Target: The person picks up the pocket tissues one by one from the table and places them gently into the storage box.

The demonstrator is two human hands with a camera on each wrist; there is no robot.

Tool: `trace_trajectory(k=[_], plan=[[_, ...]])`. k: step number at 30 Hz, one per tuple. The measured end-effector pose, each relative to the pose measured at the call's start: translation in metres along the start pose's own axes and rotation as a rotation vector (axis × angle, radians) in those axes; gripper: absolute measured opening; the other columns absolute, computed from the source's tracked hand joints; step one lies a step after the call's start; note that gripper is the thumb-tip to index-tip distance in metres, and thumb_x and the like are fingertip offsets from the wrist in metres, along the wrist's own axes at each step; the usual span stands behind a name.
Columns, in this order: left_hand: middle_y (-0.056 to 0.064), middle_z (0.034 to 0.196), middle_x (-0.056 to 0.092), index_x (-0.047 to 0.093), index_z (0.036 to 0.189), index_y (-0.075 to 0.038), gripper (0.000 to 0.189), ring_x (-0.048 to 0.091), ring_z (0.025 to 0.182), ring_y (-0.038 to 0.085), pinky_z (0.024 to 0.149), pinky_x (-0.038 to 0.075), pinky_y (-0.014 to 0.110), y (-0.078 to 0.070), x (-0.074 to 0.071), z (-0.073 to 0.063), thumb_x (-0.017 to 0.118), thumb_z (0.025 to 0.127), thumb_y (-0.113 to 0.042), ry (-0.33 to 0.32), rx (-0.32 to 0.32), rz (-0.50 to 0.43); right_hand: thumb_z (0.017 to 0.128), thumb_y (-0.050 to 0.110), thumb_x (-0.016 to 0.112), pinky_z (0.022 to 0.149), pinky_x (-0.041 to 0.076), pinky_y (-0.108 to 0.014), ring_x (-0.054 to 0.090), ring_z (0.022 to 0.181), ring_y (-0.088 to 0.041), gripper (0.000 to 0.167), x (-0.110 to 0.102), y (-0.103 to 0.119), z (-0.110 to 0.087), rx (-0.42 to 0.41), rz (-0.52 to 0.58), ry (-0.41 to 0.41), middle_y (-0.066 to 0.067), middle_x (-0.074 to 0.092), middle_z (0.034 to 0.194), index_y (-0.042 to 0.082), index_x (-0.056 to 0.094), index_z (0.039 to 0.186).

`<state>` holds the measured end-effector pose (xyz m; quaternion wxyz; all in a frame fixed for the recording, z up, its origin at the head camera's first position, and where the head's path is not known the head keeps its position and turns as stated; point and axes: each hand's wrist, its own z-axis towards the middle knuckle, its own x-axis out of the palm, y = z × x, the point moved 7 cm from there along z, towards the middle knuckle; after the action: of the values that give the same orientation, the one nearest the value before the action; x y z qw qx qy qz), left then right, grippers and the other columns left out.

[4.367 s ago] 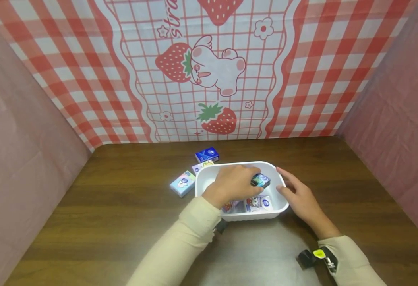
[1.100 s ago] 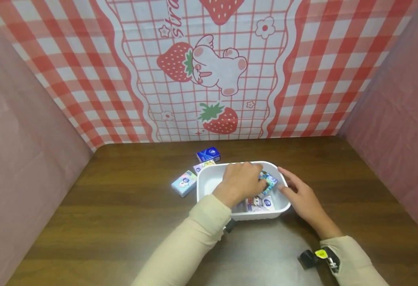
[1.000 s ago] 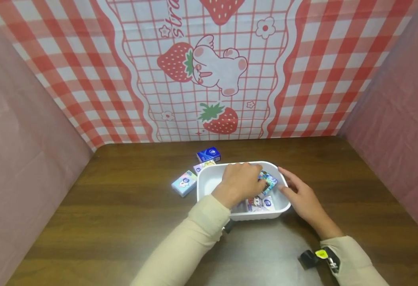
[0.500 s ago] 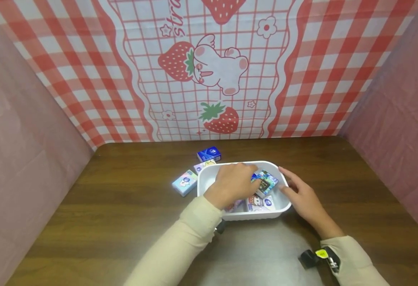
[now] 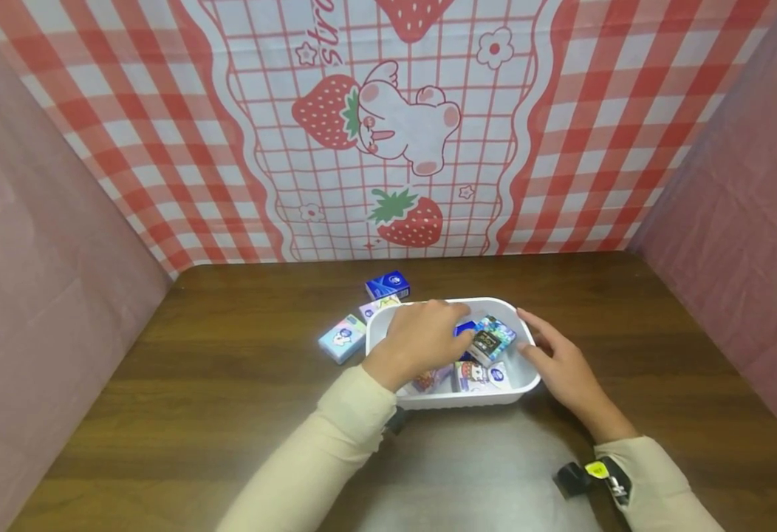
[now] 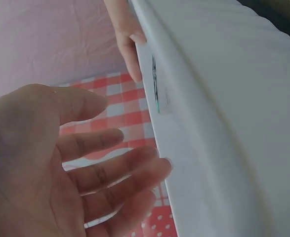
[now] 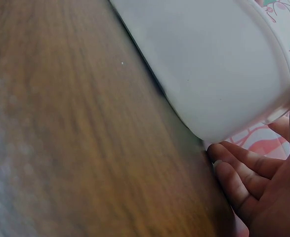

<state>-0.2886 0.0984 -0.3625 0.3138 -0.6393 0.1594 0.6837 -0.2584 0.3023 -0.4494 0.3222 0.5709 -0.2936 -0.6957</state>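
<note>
A: ok so what's each hand doing here?

B: Left hand [image 5: 420, 336] is over the left half of the white tub [image 5: 468, 401], fingers loose and a bit apart, gripping nothing. The left wrist view shows the palm pretty clearly. Right hand [image 5: 566, 373] is at the tub's right end, holding it with the thumb on the rim and the fingers round the outside.

A: and what's in the tub?

B: Four packs that show. The blue-green pack [image 5: 494, 340] sits tilted, overlapping a dark blue pack [image 5: 464, 349] in the head view. The left thumb covers part of that dark one, can't tell if it's actually touching. The cartoon pack [image 5: 481, 377] lies by the front wall, and a pink pack [image 5: 432, 380] to its left is partly hidden by the left hand.

A: any outside it?

B: Yep, three on the brown counter [image 5: 196, 414]. A sky-blue pack [image 5: 343, 339] is just left of the tub, a cream pack [image 5: 380, 305] is partly blocked by the back left corner, and a blue box [image 5: 388, 285] is behind that.

A: backdrop's kinda cute lol

B: Red check cloth [image 5: 182, 185], strawberries on it, print turned sideways.
</note>
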Motion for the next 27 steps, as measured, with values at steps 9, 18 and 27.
trace_trajectory(k=[9,18,27], plan=[[-0.002,0.121,0.070,0.065,0.135,-0.020,0.044,0.067,0.099,0.015,0.066,0.051,0.024,0.016,-0.010,-0.012,0.058,0.098,-0.043,-0.038,0.009,-0.056,0.102,0.031,0.055,0.080,0.055,-0.045,0.058,0.110,-0.041,0.056,0.002,-0.004,0.000,0.015,0.003,0.022,-0.025,0.054,0.136,0.024,0.039,0.155],[-0.004,0.113,0.072,0.065,0.133,-0.023,0.039,0.066,0.097,0.013,0.068,0.051,0.028,0.033,-0.020,-0.026,0.059,0.099,-0.042,-0.076,-0.022,-0.067,0.102,0.030,0.056,0.080,0.054,-0.044,0.058,0.112,-0.041,0.056,0.001,-0.003,0.000,0.008,0.003,0.005,-0.026,0.056,0.135,0.024,0.040,0.155],[-0.005,0.107,0.073,0.070,0.128,-0.021,0.034,0.063,0.077,0.011,0.053,0.046,0.025,0.045,-0.028,-0.037,0.062,0.098,-0.036,-0.151,-0.050,-0.118,0.101,0.028,0.057,0.081,0.054,-0.044,0.058,0.115,-0.040,0.055,0.001,0.000,-0.001,0.001,0.011,-0.010,-0.024,0.055,0.138,0.022,0.042,0.154]])
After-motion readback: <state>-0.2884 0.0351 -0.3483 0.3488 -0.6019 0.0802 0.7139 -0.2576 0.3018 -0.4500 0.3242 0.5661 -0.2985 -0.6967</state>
